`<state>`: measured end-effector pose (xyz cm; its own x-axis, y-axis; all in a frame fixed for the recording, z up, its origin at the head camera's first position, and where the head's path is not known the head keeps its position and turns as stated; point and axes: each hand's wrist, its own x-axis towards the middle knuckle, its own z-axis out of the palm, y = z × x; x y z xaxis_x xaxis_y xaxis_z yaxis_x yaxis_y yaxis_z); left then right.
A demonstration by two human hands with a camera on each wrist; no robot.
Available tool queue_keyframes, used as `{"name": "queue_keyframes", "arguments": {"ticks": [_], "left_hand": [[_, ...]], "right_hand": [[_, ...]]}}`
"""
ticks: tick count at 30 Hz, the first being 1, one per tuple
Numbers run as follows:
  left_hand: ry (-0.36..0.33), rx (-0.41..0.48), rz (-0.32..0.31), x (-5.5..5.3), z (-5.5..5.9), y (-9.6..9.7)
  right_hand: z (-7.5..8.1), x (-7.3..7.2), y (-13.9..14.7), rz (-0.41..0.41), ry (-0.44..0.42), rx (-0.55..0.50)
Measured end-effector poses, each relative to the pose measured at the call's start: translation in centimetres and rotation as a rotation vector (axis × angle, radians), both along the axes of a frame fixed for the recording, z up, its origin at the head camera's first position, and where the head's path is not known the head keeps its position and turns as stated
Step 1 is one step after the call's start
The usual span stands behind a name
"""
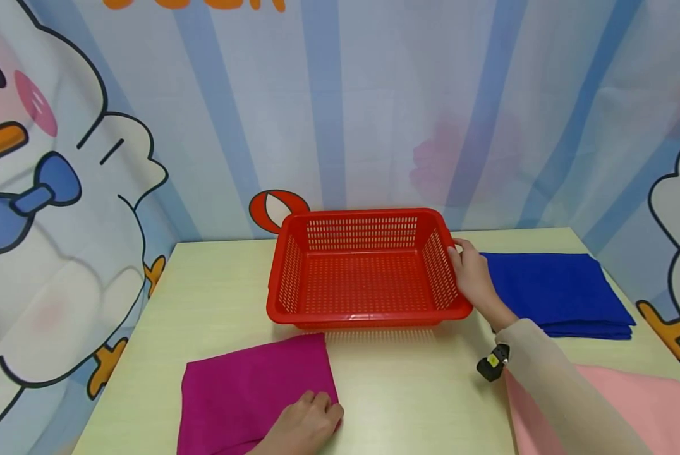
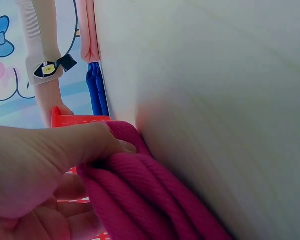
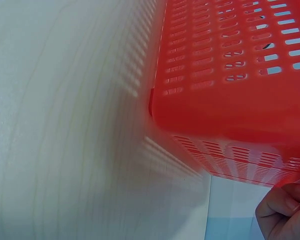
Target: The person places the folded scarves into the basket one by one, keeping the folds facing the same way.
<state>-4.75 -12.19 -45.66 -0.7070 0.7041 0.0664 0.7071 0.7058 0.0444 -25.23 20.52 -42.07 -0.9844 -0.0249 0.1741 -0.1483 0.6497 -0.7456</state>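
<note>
A red plastic basket [image 1: 368, 316] with slotted walls stands at the back middle of the table, nothing inside it. My right hand [image 1: 476, 278] grips the rim at its right end; the right wrist view shows curled fingers [image 3: 285, 205] at the basket's edge [image 3: 230, 115]. At the front left lies a folded magenta cloth [image 1: 255, 385]. My left hand [image 1: 306, 423] is at its right edge. In the left wrist view, the thumb of the left hand [image 2: 50, 165] presses on the cloth's stacked folds [image 2: 140, 195], with the fingers curled behind them.
A folded blue cloth [image 1: 550, 291] lies to the right of the basket. Nearer the front right, a pink cloth [image 1: 641, 398] lies partly under the right forearm. A printed backdrop [image 1: 374, 114] rises behind the pale table [image 1: 408, 392].
</note>
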Motion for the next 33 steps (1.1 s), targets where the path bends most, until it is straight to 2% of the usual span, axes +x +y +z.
{"name": "queue_keyframes", "arguments": {"ticks": [5,12,20,24,29,33], "left_hand": [[-0.026,-0.020,-0.008,-0.2,0.0,0.2],[0.075,-0.002,-0.050,-0.3,-0.1,0.6],[0.090,-0.022,-0.072,-0.2,-0.1,1.2],[0.051,-0.038,-0.069,-0.1,0.1,1.5],[-0.037,-0.056,-0.065,-0.3,0.2,1.8],[-0.056,-0.065,-0.077,-0.3,0.3,2.0]], "right_hand": [[0.0,0.0,0.0,-0.003,0.008,0.005],[-0.1,-0.2,0.0,-0.009,0.011,0.010],[0.0,-0.1,-0.1,-0.009,-0.009,0.002],[-0.2,-0.1,0.0,-0.007,0.000,-0.002],[-0.3,-0.1,0.1,-0.003,0.017,0.003],[-0.3,-0.2,0.1,-0.004,0.027,0.011]]}}
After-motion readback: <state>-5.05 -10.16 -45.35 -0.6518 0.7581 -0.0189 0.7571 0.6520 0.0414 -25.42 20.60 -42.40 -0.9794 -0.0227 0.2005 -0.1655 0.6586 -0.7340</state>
